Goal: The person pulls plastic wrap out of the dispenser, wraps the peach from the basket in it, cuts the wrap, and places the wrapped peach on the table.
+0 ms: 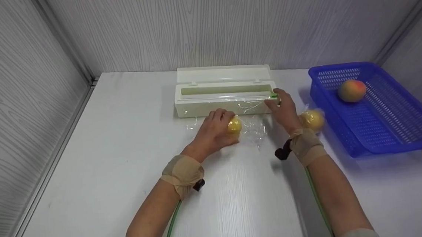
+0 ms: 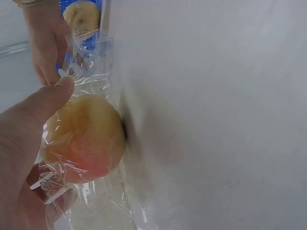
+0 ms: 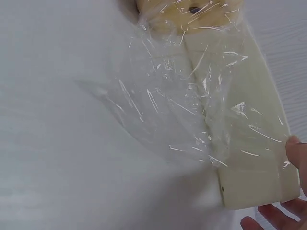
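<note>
My left hand (image 1: 212, 133) grips a yellow and pink peach (image 2: 88, 139) with clear cling film draped over it, thumb on one side and fingers on the other. Film (image 3: 153, 105) stretches from the peach to a white cling film box (image 1: 210, 108), crumpling above the table beside it. At the box's right end, my right hand (image 1: 285, 110) holds the corner, thumb at the front and fingers round the end. A green slide cutter (image 1: 273, 96) sits between that thumb and index finger. The box's lid (image 1: 222, 73) is raised behind it.
A second peach (image 1: 312, 120), wrapped in film, lies just right of my right wrist. Beside it stands a blue plastic basket (image 1: 340, 135) with one peach (image 1: 352, 90) inside. Grey wood-grain panels (image 1: 204, 29) rise behind the table and at both sides.
</note>
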A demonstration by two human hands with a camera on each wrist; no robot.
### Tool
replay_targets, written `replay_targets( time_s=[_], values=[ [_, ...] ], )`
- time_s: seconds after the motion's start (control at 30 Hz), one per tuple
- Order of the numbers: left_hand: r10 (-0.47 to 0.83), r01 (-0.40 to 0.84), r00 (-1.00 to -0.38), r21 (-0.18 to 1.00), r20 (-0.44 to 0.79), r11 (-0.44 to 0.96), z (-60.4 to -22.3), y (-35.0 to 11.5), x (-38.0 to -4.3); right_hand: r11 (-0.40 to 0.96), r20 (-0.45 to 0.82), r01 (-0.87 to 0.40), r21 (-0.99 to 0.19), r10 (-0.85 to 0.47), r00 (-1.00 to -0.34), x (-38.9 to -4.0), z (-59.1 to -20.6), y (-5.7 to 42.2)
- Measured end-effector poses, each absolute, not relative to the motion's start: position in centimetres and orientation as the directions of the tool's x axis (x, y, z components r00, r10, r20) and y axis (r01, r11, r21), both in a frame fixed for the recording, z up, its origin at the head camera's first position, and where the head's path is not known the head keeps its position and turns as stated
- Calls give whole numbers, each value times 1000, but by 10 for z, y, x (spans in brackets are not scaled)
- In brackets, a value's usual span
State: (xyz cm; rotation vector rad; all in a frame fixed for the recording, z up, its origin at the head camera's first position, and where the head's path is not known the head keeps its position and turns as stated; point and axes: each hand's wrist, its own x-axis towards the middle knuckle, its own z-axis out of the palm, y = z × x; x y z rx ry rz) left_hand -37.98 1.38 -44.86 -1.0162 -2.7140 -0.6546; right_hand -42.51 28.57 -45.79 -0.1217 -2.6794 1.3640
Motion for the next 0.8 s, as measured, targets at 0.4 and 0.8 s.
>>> replay_targets(
  time_s=[0.4, 0.8],
  values=[
    [592, 690, -722, 317, 358, 650, -418, 29, -395, 464, -9, 87, -881, 168, -986, -425, -457, 291],
    [579, 662, -745, 261, 331, 703, -401, 110, -431, 334, 7, 63, -940, 203, -979, -429, -463, 293]
  ],
)
